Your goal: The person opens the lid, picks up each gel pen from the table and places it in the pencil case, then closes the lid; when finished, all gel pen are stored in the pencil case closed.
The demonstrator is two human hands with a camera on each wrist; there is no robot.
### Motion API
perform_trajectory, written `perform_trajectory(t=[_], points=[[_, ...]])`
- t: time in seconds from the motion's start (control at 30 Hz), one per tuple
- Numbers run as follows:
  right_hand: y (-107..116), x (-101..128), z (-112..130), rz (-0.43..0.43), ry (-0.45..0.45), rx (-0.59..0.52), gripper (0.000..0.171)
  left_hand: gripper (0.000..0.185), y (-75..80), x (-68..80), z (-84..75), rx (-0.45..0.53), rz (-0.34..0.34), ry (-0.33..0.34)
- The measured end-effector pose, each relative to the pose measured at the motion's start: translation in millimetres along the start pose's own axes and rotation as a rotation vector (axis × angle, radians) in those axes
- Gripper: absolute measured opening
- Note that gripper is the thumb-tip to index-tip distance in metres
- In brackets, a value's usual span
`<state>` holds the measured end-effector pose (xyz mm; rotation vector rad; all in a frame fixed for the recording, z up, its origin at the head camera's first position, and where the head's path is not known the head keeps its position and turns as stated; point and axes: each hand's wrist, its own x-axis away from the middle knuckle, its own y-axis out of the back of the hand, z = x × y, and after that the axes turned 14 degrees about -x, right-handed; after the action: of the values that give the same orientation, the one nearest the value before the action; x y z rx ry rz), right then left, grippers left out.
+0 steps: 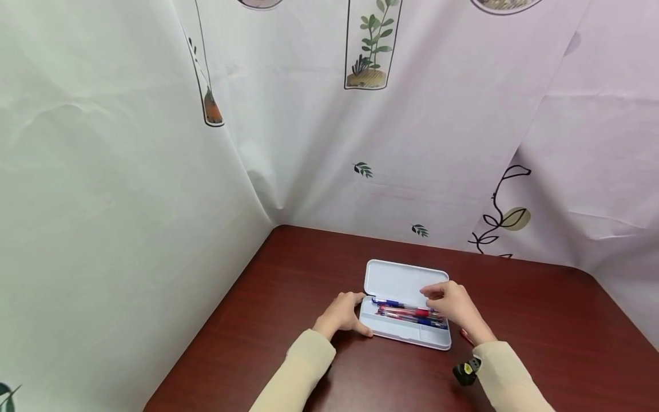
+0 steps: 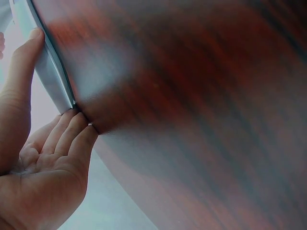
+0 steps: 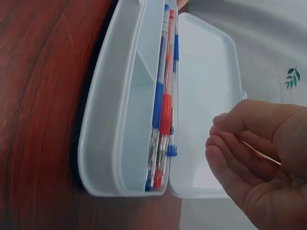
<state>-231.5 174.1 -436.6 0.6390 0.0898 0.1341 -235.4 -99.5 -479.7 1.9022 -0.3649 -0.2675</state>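
A pale, flat pencil case (image 1: 391, 328) lies on the table with its lid (image 1: 399, 280) folded back. Several pens lie lengthwise inside, among them a red pen (image 3: 165, 115) and a blue pen (image 3: 157, 105). My left hand (image 1: 341, 313) holds the case's left end, thumb at the front edge; in the left wrist view the other fingers touch that end wall. Over the right end of the case hovers my right hand (image 1: 450, 300), fingers loosely bent with thumb and fingertips close together. Nothing shows between them in the right wrist view.
On the dark red-brown table (image 1: 242, 320), a red pen (image 1: 467, 336) lies right of the case, partly behind the right forearm. A black device (image 1: 465, 372) sits by the right wrist. White printed cloth (image 1: 319, 143) hangs behind the table and along its left side.
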Motion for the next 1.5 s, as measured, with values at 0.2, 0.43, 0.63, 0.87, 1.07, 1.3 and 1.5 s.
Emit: perform_trajectory(t=[0.2, 0.43, 0.63, 0.87, 1.07, 1.3, 1.5], points=[[5.1, 4.0, -7.0, 0.009, -0.008, 0.015, 0.025, 0.080, -1.3, 0.0, 0.4, -0.007, -0.001, -0.011], [7.9, 9.0, -9.2, 0.009, -0.021, 0.014, 0.025, 0.081, -0.5, 0.4, 1.0, 0.009, 0.001, -0.009], [12.2, 14.2, -10.4, 0.017, -0.036, 0.013, 0.027, 0.081, 0.4, 0.0, 2.1, 0.008, 0.006, -0.009], [19.7, 21.5, -14.9, 0.017, -0.030, 0.033, 0.026, 0.083, 0.4, -0.1, 2.2, 0.009, 0.014, 0.002], [29.1, 28.1, -17.7, 0.017, -0.054, 0.045, 0.026, 0.083, 1.4, -0.7, 1.2, 0.007, 0.013, 0.002], [35.2, 35.5, -25.6, 0.021, -0.061, 0.082, 0.025, 0.082, -0.2, -1.9, 1.9, 0.010, 0.014, -0.004], [38.9, 40.7, -33.6, 0.024, -0.068, 0.093, 0.027, 0.085, -1.9, -3.5, 3.1, 0.014, 0.013, 0.002]])
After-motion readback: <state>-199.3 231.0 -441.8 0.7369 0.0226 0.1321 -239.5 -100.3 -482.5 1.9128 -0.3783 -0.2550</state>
